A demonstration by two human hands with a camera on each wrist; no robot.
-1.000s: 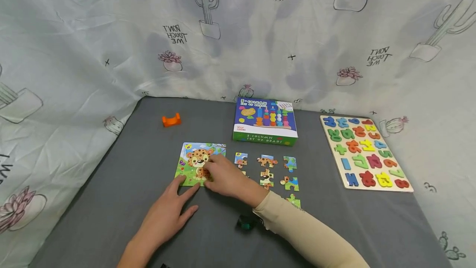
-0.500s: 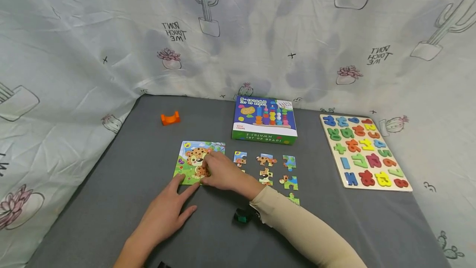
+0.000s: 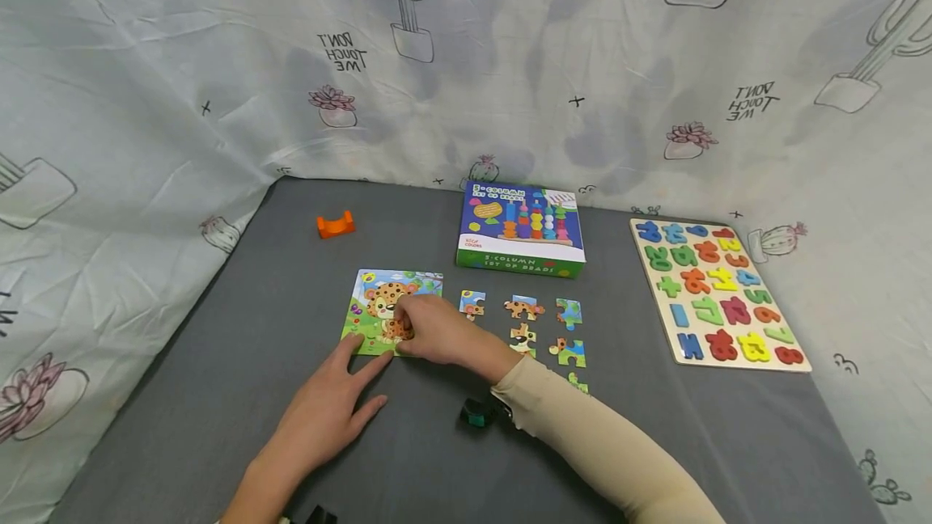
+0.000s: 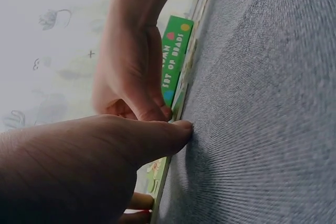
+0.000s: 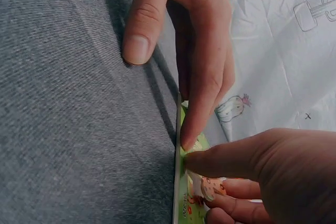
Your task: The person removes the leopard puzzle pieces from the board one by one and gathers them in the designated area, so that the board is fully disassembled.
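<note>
A puzzle board with a spotted leopard cub picture lies flat on the table. My left hand rests with spread fingers, the tips of two of them at the board's near edge. From the right, my right hand reaches over the board's lower right part with curled fingers. In the right wrist view those fingers pinch a spotted puzzle piece, which stands tilted over the board, with the thumb at the board's near side. Right of the board lie several loose puzzle pieces, some partly hidden by my right hand and sleeve.
A blue and green bead set box stands behind the loose pieces. To the right lies a letter board with coloured shapes. A small orange part sits at the back left. A patterned cloth hangs behind the table.
The head view has tilted up slightly. Against the board, my right hand's fingers have shifted a little to the left over the cub picture. My left hand has stayed at the near edge.
</note>
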